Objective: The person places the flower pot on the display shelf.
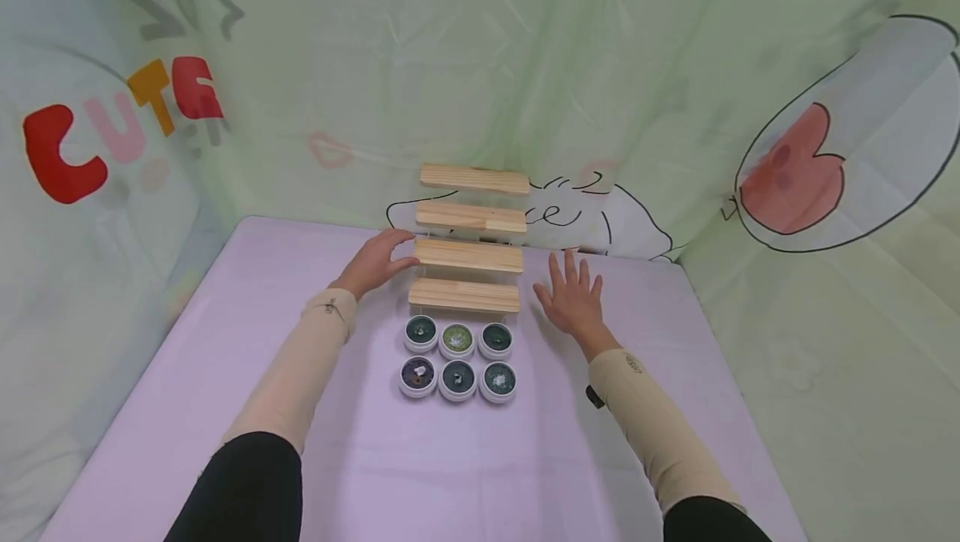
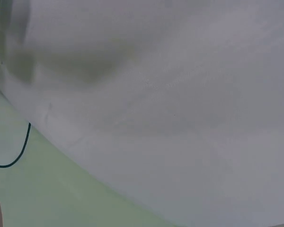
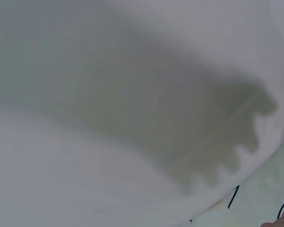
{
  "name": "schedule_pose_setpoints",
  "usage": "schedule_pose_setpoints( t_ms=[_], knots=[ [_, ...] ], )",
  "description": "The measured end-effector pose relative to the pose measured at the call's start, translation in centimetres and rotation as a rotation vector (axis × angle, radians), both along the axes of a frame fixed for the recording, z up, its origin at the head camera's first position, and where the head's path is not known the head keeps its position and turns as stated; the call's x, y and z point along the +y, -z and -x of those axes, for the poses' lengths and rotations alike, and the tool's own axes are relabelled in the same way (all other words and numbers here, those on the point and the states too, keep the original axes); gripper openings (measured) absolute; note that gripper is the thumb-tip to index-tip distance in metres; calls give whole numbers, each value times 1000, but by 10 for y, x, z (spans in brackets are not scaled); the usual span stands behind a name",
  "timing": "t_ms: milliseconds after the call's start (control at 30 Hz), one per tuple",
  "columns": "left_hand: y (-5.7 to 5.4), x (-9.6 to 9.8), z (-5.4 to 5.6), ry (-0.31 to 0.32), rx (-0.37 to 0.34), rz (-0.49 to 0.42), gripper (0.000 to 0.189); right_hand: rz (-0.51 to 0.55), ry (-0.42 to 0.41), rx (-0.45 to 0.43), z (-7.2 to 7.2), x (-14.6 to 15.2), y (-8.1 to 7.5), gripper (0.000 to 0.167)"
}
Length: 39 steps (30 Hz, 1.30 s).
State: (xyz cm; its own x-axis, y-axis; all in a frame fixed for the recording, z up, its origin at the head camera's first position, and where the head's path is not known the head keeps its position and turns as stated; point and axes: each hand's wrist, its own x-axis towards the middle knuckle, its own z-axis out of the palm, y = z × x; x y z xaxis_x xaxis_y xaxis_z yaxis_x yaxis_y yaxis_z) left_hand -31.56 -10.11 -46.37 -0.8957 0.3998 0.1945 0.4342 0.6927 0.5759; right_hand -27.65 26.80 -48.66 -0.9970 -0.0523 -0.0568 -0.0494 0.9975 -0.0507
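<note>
A stepped display stand (image 1: 468, 254) with light wooden shelves on clear supports stands at the back of the table. My left hand (image 1: 375, 261) is at the stand's left side, thumb and fingers apart, fingertips right at the end of a lower shelf. To the right of the stand, my right hand (image 1: 573, 302) is held with its fingers spread, holding nothing. Several round white jars (image 1: 457, 340) with dark green or speckled tops sit in two rows just in front of the stand. The wrist views catch only a sliver of each hand at the edge.
A pale lilac cloth covers the table (image 1: 420, 475). Behind it hangs a green curtain (image 1: 450, 50) with printed drawings, and more sheeting closes off both sides. In the right wrist view, a hand's shadow (image 3: 217, 127) falls across the cloth.
</note>
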Motion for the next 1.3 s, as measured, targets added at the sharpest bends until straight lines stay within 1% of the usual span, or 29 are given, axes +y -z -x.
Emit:
schedule_pose_setpoints(
  t_ms=[133, 267, 400, 533, 667, 800, 900, 1000, 1100, 1300],
  knots=[
    [2, 7, 2, 22, -8, -65, 54, 0, -1, -2, -3, -3, -2, 73],
    [3, 10, 5, 26, -38, -77, 53, 28, -7, 6, -6, -6, -1, 73],
    [5, 10, 6, 22, -66, -70, 56, 50, -34, 18, -12, -8, 8, 72],
    [4, 10, 6, 41, -89, -80, 59, 125, -77, 54, -23, -10, 17, 71],
    [3, 13, 7, 55, -118, -98, 61, 231, -128, 78, -37, -10, 26, 71],
    [4, 15, 11, 53, -145, -131, 61, 389, -161, 61, -52, -8, 33, 74],
    [5, 15, 12, 61, -160, -174, 61, 488, -164, 48, -62, -7, 36, 75],
    [5, 15, 13, 71, -171, -199, 61, 542, -147, 61, -72, -6, 41, 75],
    [6, 15, 14, 67, -190, -196, 61, 603, -111, 71, -80, -7, 47, 71],
    [7, 15, 16, 51, -215, -173, 63, 821, -13, 17, -87, -14, 57, 65]
  ],
)
